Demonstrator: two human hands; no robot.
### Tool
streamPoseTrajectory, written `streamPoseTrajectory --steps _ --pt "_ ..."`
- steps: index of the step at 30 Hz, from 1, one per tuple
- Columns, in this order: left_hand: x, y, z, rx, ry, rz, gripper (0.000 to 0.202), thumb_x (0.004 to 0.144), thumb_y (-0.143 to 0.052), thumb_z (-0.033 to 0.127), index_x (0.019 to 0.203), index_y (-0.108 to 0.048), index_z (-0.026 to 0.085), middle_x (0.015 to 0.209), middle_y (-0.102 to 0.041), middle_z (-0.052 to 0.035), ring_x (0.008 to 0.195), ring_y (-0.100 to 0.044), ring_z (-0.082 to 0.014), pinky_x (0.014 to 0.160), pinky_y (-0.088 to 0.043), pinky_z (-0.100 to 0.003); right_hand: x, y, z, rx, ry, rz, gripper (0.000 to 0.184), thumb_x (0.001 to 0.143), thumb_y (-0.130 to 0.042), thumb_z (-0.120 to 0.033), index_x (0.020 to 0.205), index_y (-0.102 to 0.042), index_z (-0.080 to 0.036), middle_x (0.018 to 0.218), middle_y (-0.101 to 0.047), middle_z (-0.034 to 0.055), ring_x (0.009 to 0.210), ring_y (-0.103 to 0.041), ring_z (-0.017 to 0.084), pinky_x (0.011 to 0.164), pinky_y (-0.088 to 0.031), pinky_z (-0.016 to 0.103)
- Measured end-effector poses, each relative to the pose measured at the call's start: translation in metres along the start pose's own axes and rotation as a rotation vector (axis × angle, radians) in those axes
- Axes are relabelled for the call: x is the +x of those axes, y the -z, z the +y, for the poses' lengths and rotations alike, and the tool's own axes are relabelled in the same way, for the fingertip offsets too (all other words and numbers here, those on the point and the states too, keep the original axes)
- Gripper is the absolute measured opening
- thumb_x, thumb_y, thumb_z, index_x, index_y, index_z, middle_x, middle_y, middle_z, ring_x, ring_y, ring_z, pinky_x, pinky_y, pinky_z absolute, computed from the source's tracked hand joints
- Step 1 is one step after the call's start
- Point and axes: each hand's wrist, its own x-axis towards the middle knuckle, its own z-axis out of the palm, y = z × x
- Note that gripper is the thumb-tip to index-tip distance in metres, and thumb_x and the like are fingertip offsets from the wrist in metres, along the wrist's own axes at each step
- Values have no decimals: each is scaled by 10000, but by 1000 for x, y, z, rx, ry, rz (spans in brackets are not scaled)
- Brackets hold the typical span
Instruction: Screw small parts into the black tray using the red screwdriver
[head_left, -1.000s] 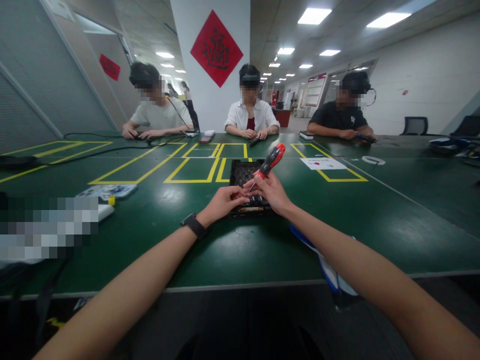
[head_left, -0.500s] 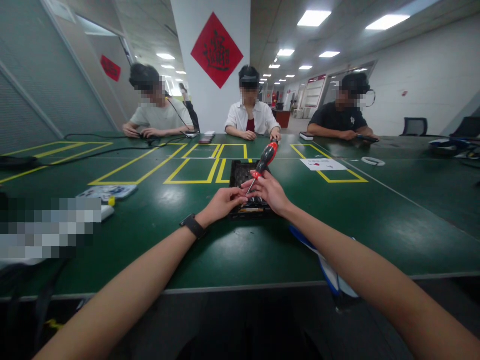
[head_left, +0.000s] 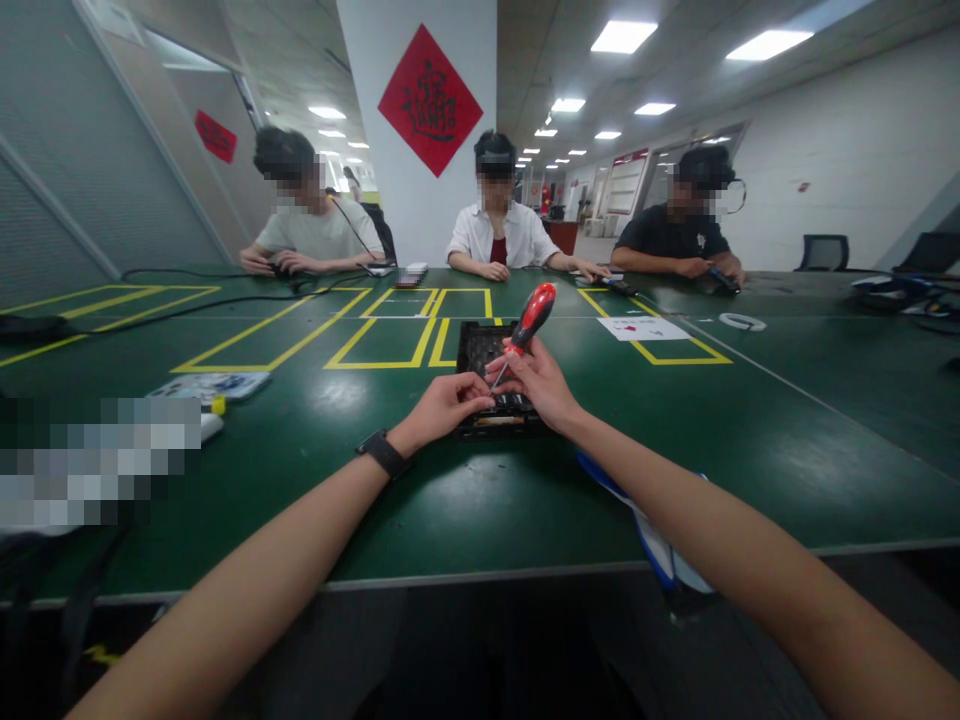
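A screwdriver (head_left: 532,318) with a red and black handle leans up and to the right in my right hand (head_left: 541,384), whose fingers close around its lower end. Its thin metal shaft points down toward the fingertips of my left hand (head_left: 454,402). Those fingers are pinched together near the shaft's tip; whether they grip the tip or some small part is too fine to see. Both hands hover over a black open case (head_left: 480,345) with a textured inside and small metallic pieces near its front, partly covered by my hands.
The green table (head_left: 360,530) carries yellow tape outlines. A white sheet (head_left: 645,329) and a tape ring (head_left: 742,322) lie to the right. A blue and white item (head_left: 652,540) sits under my right forearm, a flat packet (head_left: 214,386) to the left. Three people sit across.
The screwdriver and both my hands keep nearly the same pose over the case. Across the table, the middle person's hand has moved rightward to a dark object.
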Motion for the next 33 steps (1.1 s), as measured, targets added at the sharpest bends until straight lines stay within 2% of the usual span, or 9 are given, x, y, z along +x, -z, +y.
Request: streamPoseTrajectory --steps 3,8,13,17,24,29,33 --pt "0 2 1 29 -21 -31 297 818 -550 398 846 -642 117 748 -633 -37 669 -537 -127 654 -411 -246 1 2 1 65 -64 -15 307 851 -500 -394 1106 -442 -233 847 -655 17 758 -646 138 629 -557 290" --pt "0 3 2 21 -33 -51 305 846 -509 391 874 -648 121 779 -644 -42 715 -557 -138 691 -417 -254 0 4 2 38 -56 -1 248 838 -529 -392 999 -443 -225 784 -653 -4 727 -644 128 643 -549 285" --pt "0 0 5 -3 3 -12 295 790 -586 410 875 -617 129 732 -599 -10 618 -487 -99 608 -393 -226 -1 1 0 8 -6 0 288 815 -557 -428 973 -410 -237 764 -644 -17 681 -635 115 634 -545 273" --pt "0 -1 4 -23 34 15 304 727 -652 419 799 -572 135 636 -521 27 555 -425 -81 543 -353 -206 0 0 -1 6 -6 1 323 801 -573 -437 993 -403 -241 772 -643 -16 716 -643 119 651 -544 268" --pt "0 2 0 -23 29 -43 310 778 -591 419 862 -625 123 704 -603 -15 589 -482 -103 560 -371 -221 -1 1 1 44 -61 -42 292 860 -451 -449 1060 -434 -237 799 -648 7 743 -639 141 648 -551 304" --pt "-1 1 3 -13 -1 -68 324 830 -518 417 869 -650 124 737 -629 -31 662 -539 -123 632 -412 -237 -1 2 1 9 -26 0 272 827 -530 -424 989 -425 -232 769 -640 -15 726 -631 125 641 -552 286" --pt "-1 0 4 22 6 0 318 774 -599 425 889 -632 130 719 -606 -7 594 -484 -95 566 -378 -215 0 0 0 2 26 4 300 807 -564 -428 977 -398 -245 732 -618 -41 689 -621 108 633 -560 273"
